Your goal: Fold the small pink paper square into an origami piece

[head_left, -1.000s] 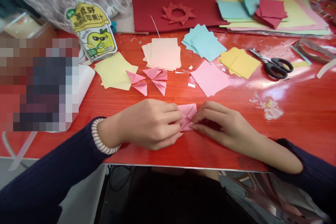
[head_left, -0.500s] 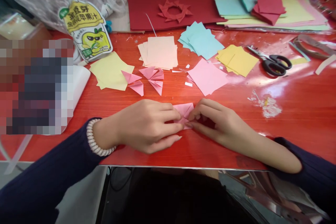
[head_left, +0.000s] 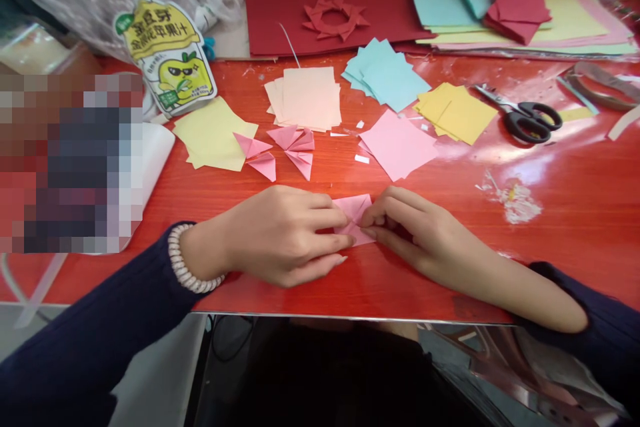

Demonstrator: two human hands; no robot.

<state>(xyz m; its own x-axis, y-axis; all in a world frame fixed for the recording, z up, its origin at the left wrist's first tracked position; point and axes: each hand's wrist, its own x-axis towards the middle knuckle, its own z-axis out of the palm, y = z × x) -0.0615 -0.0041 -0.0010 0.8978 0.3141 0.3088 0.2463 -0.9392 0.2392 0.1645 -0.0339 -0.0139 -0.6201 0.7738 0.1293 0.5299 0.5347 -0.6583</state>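
Near the table's front edge lies a small piece of pink origami paper (head_left: 356, 207) with creased folds. My left hand (head_left: 285, 233) comes in from the left, its fingertips holding the paper's left side down. At the right edge, my right hand (head_left: 415, 223) pinches a flap between thumb and fingers; the fingertips cover part of it. Just beyond my left hand sit folded pink paper pieces (head_left: 295, 147), partly by a stack of pale yellow squares (head_left: 215, 137). Flat pink squares (head_left: 399, 145) lie beyond the right hand.
Peach squares (head_left: 311, 99), blue squares (head_left: 385, 73) and yellow squares (head_left: 457, 113) lie further back, with black-handled scissors (head_left: 533, 121) to their right. A red paper ring (head_left: 335, 19) rests on dark red sheets. A juice pouch (head_left: 173, 63) stands back left; paper scraps (head_left: 517, 200) lie right.
The view has shifted slightly. The pink paper's lower right flap shows a little more beside my right fingertips; both hands keep nearly the same place.
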